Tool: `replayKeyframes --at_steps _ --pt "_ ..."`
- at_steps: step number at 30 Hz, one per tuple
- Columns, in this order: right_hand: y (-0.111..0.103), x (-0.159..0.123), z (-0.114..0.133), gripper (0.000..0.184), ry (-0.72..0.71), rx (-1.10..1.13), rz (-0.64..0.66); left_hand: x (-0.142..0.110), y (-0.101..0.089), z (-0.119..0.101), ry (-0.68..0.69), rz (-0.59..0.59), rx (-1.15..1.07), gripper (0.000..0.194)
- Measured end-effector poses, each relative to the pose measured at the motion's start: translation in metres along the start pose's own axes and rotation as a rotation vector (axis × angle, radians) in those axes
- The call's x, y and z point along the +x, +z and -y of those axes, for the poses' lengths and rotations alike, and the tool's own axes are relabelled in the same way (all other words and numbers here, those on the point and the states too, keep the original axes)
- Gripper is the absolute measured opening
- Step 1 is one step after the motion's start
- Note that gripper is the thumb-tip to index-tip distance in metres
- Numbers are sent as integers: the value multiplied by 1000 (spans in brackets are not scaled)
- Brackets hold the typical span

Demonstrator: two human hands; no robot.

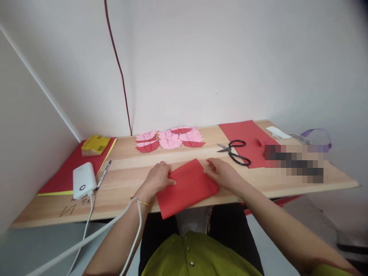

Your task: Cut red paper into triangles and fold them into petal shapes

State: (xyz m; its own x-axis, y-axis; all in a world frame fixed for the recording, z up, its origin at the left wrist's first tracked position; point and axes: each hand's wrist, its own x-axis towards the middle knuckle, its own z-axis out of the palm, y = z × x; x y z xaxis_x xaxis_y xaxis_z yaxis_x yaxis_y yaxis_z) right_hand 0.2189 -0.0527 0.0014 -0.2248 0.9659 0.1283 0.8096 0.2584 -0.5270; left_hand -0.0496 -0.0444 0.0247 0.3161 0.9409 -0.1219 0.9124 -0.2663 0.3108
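Thumb and fingers of the right hand are held apart at one end of the red paper; the other is met by the left hand, thumb on top, whether pinched can't be told. Between them it's laid on the table, long axis slanting away rightward.

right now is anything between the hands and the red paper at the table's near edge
Nothing visible. The left hand touches the red paper, and the right hand is at its right edge. The white cable passes by the left wrist, short of the paper; the scissors lie beyond the right hand.
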Motion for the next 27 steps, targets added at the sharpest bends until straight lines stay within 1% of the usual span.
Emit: replayKeyframes --at_steps 3,5,7,9,11,13,15,16,19,24,27 --pt "2 19 6 30 1 81 53 -6 4 -2 4 -38 -100 18" --pt "3 29 9 27 -11 231 118 -9 7 -1 5 -59 -196 16" --pt "2 37 11 29 -1 417 175 -9 9 2 -11 -82 -322 17" --pt "2 44 12 33 9 589 188 -6 9 8 -15 -95 -493 22" --pt "3 49 12 35 7 708 151 -3 5 14 2 -73 -685 31" --pt "6 51 10 35 17 814 117 0 0 22 -3 -9 -863 39" --pt "10 52 6 33 58 943 117 0 -5 29 -68 79 -1017 37" --pt "11 51 4 32 85 1011 123 -1 -6 32 -102 77 -1075 37" --pt "15 52 -3 29 138 1145 129 -3 -5 39 -151 3 -1235 38" --pt "15 56 -7 27 138 1223 87 1 5 42 -167 -176 -1411 32" --pt "15 57 -5 27 144 1288 54 5 9 41 -165 -249 -1491 30"
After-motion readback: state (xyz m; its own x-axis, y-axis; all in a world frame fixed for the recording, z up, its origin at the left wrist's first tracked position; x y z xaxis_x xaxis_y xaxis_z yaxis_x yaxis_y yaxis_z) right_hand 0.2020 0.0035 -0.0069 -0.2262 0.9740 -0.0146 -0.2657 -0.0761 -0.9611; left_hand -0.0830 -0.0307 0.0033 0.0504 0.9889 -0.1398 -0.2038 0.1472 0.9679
